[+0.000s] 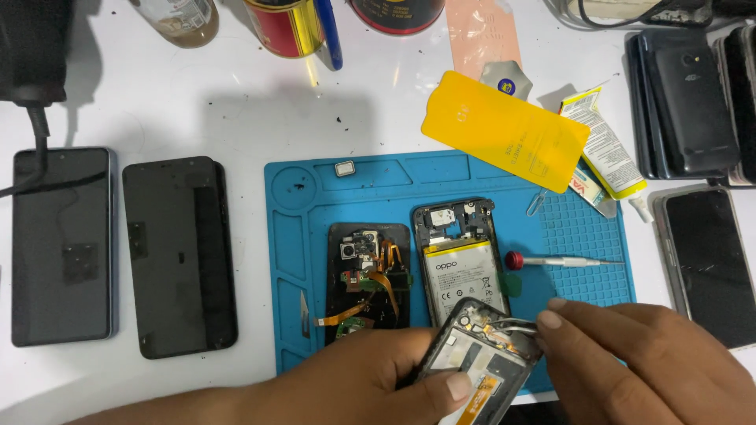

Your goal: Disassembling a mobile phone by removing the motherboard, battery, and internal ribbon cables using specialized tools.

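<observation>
Left hand point(378, 378) grips opened black phone frame point(480, 354) over blue silicone repair mat point(315, 205); right hand point(630, 354) pinches metal tweezers point(516, 324) touching its top circuitry.

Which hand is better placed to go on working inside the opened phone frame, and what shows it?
The right hand: it holds metal tweezers whose tips sit on the top of the phone frame. The left hand grips that frame, thumb across its lower part, so it is occupied steadying it.
</observation>
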